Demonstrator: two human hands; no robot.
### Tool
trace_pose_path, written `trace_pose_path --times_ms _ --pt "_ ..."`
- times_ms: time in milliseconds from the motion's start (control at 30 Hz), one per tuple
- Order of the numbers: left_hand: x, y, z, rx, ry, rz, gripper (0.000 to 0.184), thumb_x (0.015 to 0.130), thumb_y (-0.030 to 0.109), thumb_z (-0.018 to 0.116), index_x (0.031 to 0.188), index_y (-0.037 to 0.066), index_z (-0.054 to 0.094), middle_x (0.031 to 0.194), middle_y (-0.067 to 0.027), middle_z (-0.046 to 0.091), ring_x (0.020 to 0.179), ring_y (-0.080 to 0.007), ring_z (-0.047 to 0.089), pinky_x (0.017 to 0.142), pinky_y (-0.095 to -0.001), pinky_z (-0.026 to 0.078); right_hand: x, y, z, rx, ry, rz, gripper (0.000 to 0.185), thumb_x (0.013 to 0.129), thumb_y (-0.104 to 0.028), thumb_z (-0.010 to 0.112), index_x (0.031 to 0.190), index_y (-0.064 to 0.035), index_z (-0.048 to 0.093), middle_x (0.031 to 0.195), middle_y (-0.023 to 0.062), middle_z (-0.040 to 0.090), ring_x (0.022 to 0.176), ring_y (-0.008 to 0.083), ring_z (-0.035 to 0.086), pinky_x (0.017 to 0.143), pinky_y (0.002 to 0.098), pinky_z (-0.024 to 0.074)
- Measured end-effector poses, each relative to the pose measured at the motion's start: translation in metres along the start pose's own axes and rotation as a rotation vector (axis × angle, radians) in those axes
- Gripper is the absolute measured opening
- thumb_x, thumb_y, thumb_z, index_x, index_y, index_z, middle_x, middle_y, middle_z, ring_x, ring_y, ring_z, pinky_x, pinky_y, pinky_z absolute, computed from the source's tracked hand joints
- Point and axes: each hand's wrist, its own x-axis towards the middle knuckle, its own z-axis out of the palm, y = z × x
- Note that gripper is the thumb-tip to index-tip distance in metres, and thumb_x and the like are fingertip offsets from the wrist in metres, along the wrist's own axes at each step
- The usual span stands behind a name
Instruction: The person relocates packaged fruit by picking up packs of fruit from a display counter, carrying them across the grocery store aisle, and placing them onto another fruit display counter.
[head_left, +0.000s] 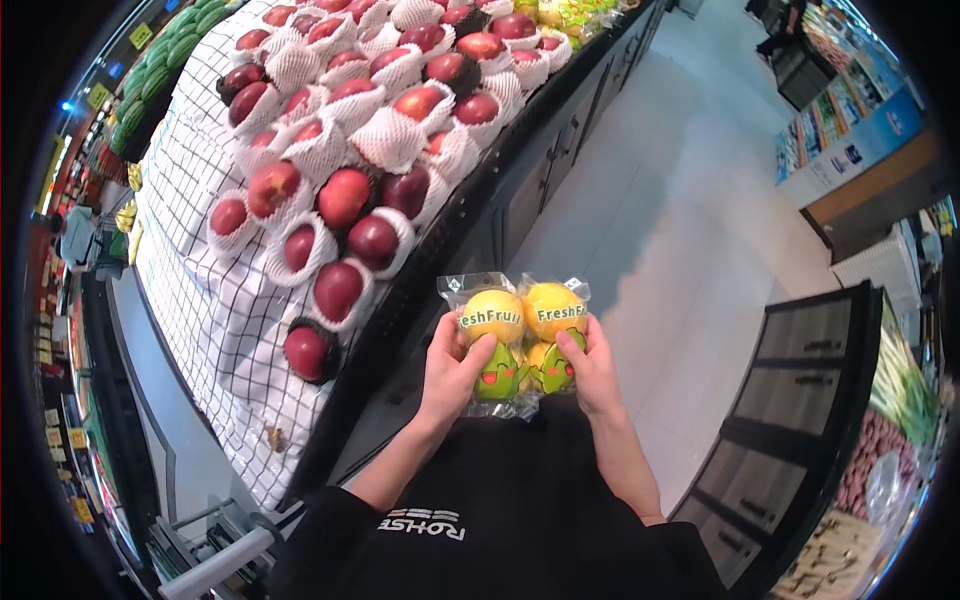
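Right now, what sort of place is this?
Likely a supermarket's produce section: red fruit, mostly foam-netted, on a checked cloth; bagged yellow fruit in the left hand and right hand; long green vegetables toward the right edge.

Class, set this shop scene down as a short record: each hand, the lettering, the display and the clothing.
Left hand: grips a clear plastic pack of round yellow fruit
Right hand: grips a matching clear plastic pack
Lettering: "eshFruit" visible on the left pack, "FreshF" on the right
Display: round red fruit, many in white foam nets, on black-checked white cloth
Clothing: black top, white lettering
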Motion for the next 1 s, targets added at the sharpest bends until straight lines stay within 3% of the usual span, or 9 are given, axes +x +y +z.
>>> trace_pose_path --times_ms 267,367,600,800,1000 --pt "0.144 0.005 0.112 -0.043 0.050 0.108 0.037 0.089 0.005 0.061 0.120 -0.001 0.042 0.108 -0.0111 0.062 0.099 -0.0148 0.061 0.085 -0.0286 0.050 0.137 -0.108 -0.074 0.006 -0.056 -0.006 0.045 0.089 -0.014 0.063 0.128 0.0012 0.045 0.118 0.0070 0.057 0.105 0.0127 0.054 0.090 0.0275 0.0434" --pt "0.186 0.004 0.132 -0.072 0.118 0.065 0.037 0.089 0.005 0.061 0.121 -0.002 0.044 0.109 -0.0104 0.061 0.099 -0.0142 0.060 0.087 -0.0284 0.049 0.179 -0.132 -0.094 -0.059 -0.109 0.074 0.047 0.089 -0.012 0.063 0.130 0.0013 0.044 0.120 0.0065 0.056 0.107 0.0131 0.053 0.092 0.0277 0.0420" --pt "0.298 -0.002 0.157 -0.067 0.219 0.118 0.038 0.090 0.008 0.059 0.125 -0.003 0.050 0.114 -0.0084 0.061 0.103 -0.0134 0.058 0.091 -0.0281 0.046 0.301 -0.174 -0.115 -0.093 -0.327 0.023 0.053 0.086 -0.006 0.061 0.134 0.0016 0.040 0.126 0.0081 0.052 0.115 0.0152 0.050 0.099 0.0294 0.0385" --pt "0.427 0.026 0.185 -0.117 0.139 0.136 0.038 0.092 0.011 0.058 0.125 -0.003 0.050 0.115 -0.0077 0.060 0.105 -0.0129 0.056 0.092 -0.0280 0.045 0.419 -0.235 -0.117 -0.145 -0.294 -0.012 0.054 0.086 -0.003 0.059 0.135 0.0037 0.037 0.127 0.0094 0.051 0.115 0.0167 0.051 0.095 0.0293 0.0432" --pt "0.516 0.067 0.197 -0.036 0.053 0.164 0.055 0.088 0.007 0.059 0.136 -0.003 0.036 0.128 -0.0104 0.051 0.118 -0.0166 0.048 0.101 -0.0305 0.038 0.520 -0.274 -0.110 -0.164 -0.289 -0.105 0.052 0.086 -0.002 0.057 0.134 0.0044 0.038 0.125 0.0100 0.052 0.114 0.0165 0.051 0.096 0.0296 0.0421"
